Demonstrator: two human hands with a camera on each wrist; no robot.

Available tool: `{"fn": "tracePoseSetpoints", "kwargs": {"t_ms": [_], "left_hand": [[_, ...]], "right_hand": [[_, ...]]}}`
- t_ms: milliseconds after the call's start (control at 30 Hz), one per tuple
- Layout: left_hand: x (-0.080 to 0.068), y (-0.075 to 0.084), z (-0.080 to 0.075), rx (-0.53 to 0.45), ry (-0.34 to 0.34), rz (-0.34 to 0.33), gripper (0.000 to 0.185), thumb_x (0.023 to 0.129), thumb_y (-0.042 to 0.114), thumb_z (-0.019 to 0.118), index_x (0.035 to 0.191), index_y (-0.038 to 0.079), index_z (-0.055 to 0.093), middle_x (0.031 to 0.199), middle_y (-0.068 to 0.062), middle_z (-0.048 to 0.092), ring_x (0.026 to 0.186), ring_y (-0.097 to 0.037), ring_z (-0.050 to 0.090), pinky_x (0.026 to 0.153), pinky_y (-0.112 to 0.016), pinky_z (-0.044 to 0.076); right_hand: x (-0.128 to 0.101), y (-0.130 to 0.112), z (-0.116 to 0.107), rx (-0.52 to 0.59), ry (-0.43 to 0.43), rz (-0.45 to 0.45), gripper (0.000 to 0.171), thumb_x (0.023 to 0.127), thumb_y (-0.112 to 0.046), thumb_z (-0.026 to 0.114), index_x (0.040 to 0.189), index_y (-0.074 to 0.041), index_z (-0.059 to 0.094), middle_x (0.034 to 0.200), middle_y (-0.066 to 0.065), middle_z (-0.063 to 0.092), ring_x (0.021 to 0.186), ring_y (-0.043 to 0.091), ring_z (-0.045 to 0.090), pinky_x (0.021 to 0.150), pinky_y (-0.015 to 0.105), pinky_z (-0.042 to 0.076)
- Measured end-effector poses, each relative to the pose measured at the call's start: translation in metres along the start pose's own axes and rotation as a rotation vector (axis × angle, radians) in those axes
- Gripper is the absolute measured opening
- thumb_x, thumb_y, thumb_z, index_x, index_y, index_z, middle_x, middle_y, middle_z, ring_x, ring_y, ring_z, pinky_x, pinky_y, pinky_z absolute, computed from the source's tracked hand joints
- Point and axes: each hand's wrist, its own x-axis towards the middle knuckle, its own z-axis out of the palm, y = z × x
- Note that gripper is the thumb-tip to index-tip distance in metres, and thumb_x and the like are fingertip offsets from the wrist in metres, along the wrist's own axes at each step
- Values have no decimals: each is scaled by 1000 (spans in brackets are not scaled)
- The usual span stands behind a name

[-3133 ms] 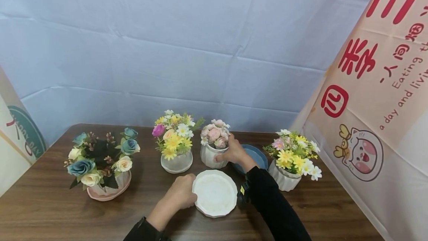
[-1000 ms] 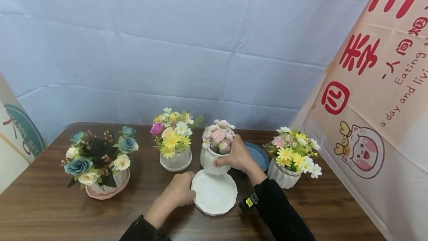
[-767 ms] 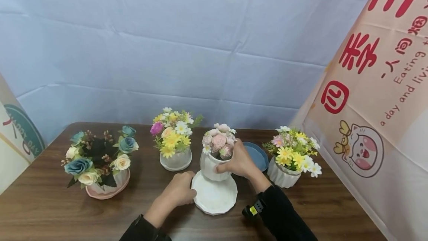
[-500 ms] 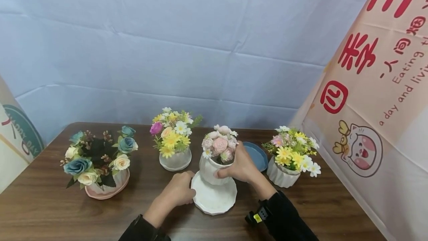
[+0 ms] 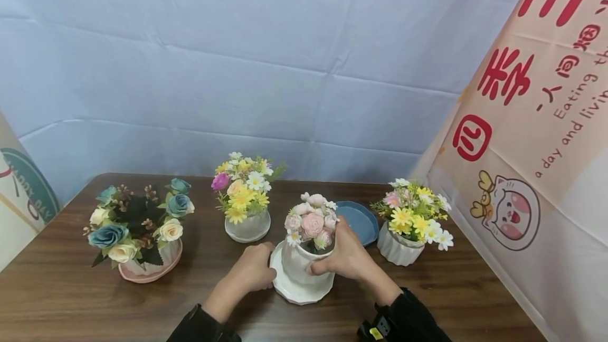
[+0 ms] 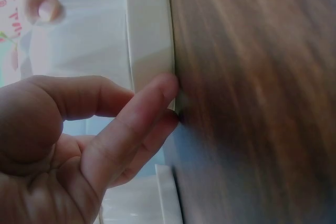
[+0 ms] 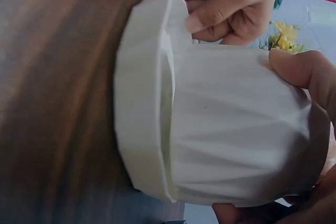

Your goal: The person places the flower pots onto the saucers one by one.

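Note:
My right hand [image 5: 345, 252] grips a white fluted flower pot [image 7: 236, 124] holding pink roses [image 5: 312, 224] and small white daisies. Its thumb lies across the near side, and the other fingers are partly hidden behind the pot. Beneath it lies a white many-sided saucer [image 5: 304, 295] on the table. The pot stands roughly upright over the saucer, its base within the rim; whether it touches the bottom I cannot tell. With thumb and fingers, my left hand [image 5: 252, 269] pinches the saucer's left rim, shown close up in the left wrist view.
A blue saucer [image 5: 362, 220] lies behind my right hand, beside a white pot of yellow and white flowers [image 5: 401, 249]. Back left stands another flower pot on a white saucer [image 5: 247, 236]. Far left, blue and cream roses [image 5: 138, 226] stand on a pink saucer [image 5: 144, 278].
My right hand has lifted the pot of pink roses from behind the white saucer, brought it nearer and lowered it over the saucer. My left hand has stayed at the rim.

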Motion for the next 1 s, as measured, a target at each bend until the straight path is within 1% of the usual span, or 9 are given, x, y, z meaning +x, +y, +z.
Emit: {"fn": "tracePoseSetpoints", "kwargs": {"t_ms": [100,200,433,700,867,1000], "left_hand": [[0,0,0,6,3,4,38,67,-8,54,105,-8,58,51,-1,52,38,-11,51,36,-25,44],[0,-1,0,14,8,12,39,66,-8,54,105,-8,58,51,0,52,37,-10,51,36,-25,43],[0,-1,1,10,12,13,40,65,-8,55,105,-8,58,51,0,53,37,-10,51,36,-25,44],[0,-2,1,-10,0,0,43,65,-9,54,108,-9,57,48,0,52,36,-9,51,35,-25,44],[0,-2,1,-33,-10,-5,45,66,-10,54,110,-10,56,47,-1,53,37,-10,52,36,-25,45],[0,-2,0,-45,-23,-17,46,66,-11,54,112,-10,55,49,-2,53,39,-11,53,37,-26,45]], "right_hand": [[-5,0,2,0,7,-1,109,43,-31,92,128,5,34,113,16,50,104,28,50,83,40,45],[-8,1,5,9,-1,-11,109,43,-32,92,128,4,34,113,15,49,105,28,49,85,41,44],[-10,6,12,43,-41,-77,105,44,-28,92,127,2,35,114,12,50,105,25,49,87,42,42],[-11,10,15,43,-42,-87,109,45,-27,92,131,5,32,118,15,49,107,26,49,89,43,41],[-13,11,14,38,-57,-59,113,47,-27,91,134,7,28,123,20,46,113,30,47,92,44,40],[-13,10,15,28,-65,-49,112,47,-25,91,133,8,28,123,22,45,114,31,45,93,45,38]]}}
